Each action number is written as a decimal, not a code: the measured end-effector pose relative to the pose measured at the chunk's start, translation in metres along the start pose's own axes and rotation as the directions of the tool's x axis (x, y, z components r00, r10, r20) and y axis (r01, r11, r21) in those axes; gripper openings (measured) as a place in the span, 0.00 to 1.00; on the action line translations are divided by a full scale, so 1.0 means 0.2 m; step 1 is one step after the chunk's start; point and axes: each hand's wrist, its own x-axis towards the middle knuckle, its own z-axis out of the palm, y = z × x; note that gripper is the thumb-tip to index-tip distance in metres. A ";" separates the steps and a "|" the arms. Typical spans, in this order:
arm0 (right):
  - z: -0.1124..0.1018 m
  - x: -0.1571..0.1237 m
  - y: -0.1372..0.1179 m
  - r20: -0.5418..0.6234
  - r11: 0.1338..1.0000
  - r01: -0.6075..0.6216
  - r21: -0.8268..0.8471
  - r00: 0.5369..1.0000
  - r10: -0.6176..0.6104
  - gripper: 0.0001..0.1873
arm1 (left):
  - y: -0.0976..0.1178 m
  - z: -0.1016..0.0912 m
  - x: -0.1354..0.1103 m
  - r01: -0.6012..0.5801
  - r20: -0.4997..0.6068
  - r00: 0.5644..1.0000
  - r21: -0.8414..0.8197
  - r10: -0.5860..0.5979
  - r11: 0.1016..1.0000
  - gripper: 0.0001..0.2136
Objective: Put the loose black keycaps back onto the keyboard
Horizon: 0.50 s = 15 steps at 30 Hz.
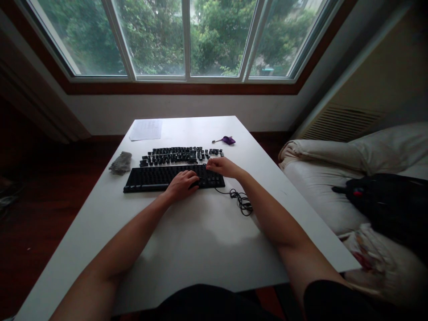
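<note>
A black keyboard (150, 177) lies across the white table. My left hand (183, 183) rests on its middle right part, fingers lying over it and slightly bent. Above the keyboard's right section, my right hand (222, 167) has thumb and fingers pinched together near its back edge. Whatever the pinch holds, if anything, is too small to make out. Behind the keyboard, loose black keycaps (174, 154) stand in rows. The keyboard's cable (242, 203) lies coiled beside my right forearm.
A grey crumpled cloth (121, 163) lies left of the keyboard. Farther back are a sheet of paper (146, 129) and a purple brush-like tool (228, 140). A pale sofa (310, 187) with a black bag (388, 200) stands right of the table (187, 249).
</note>
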 end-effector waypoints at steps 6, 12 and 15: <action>-0.04 -0.04 -0.04 0.130 1.000 -0.016 -0.013 0.991 0.018 0.10 | -0.01 0.01 0.00 0.002 -0.005 1.000 -0.010 -0.002 1.000 0.12; -0.12 -0.06 0.07 0.281 0.927 -0.256 0.272 0.943 0.178 0.18 | -0.01 0.01 0.00 0.009 -0.011 1.000 -0.039 -0.010 0.999 0.12; -0.15 -0.07 0.11 0.322 0.902 -0.276 0.331 0.932 0.167 0.22 | -0.01 0.01 -0.01 0.010 -0.005 1.000 -0.034 -0.010 0.999 0.12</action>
